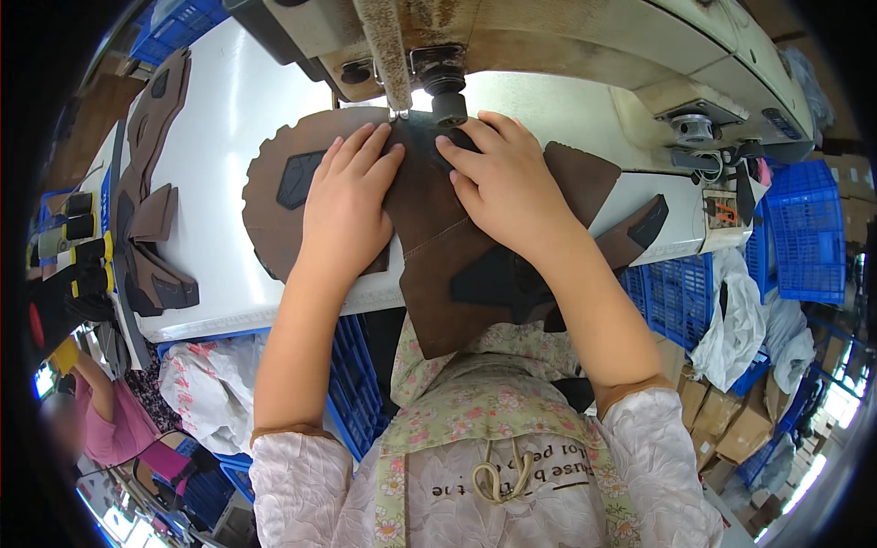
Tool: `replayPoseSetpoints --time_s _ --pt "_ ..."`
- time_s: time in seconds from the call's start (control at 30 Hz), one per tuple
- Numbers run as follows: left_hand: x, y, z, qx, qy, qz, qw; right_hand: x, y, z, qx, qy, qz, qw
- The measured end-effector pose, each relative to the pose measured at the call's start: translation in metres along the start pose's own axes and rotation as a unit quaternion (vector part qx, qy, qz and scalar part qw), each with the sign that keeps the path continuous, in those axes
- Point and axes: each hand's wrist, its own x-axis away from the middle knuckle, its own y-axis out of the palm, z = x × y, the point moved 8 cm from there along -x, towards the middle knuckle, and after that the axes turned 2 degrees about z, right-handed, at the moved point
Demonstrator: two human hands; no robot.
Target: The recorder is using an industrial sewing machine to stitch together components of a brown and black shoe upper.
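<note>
A brown leather shoe upper [434, 242] with black patches lies under the presser foot [399, 113] of a sewing machine [548, 36]. Its lower part hangs over the table's front edge. Flat on its left part, close to the presser foot, rests my left hand [352, 196] with fingers stretched out. Just right of the foot, my right hand [507, 178] presses on the leather, fingers apart and the thumb a little bent. Neither hand grips the piece. The needle tip is too small to make out.
More brown leather pieces [151, 219] lie along the table's left side. Thread cones [80, 228] stand beyond them. Blue crates [804, 233] and white plastic bags [731, 320] are at the right. Cardboard boxes [744, 429] sit lower right. At the left is another person in pink [114, 411].
</note>
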Motion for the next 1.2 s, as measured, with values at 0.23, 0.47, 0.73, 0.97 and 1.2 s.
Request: replayPoseSetpoints --time_s 0.23,0.47,0.73,0.97,1.2 --pt "-0.002 -0.007 -0.005 -0.006 -0.031 -0.043 0.999 0.001 -0.005 -0.001 -0.037 0.012 -0.007 0.999" --pt "0.006 -0.008 -0.004 -0.014 -0.009 -0.052 0.999 0.012 -0.003 -0.001 -0.039 -0.017 -0.065 0.997" --pt "0.001 -0.008 -0.01 -0.023 -0.006 -0.05 0.998 0.009 -0.002 -0.001 -0.035 -0.012 -0.051 0.998" --pt "-0.009 -0.014 -0.021 -0.029 -0.006 -0.034 0.999 0.004 0.002 -0.002 -0.031 0.008 -0.035 0.999" --pt "-0.012 -0.014 -0.032 -0.047 -0.024 -0.049 0.997 -0.005 -0.004 0.002 -0.071 0.026 -0.068 0.995"
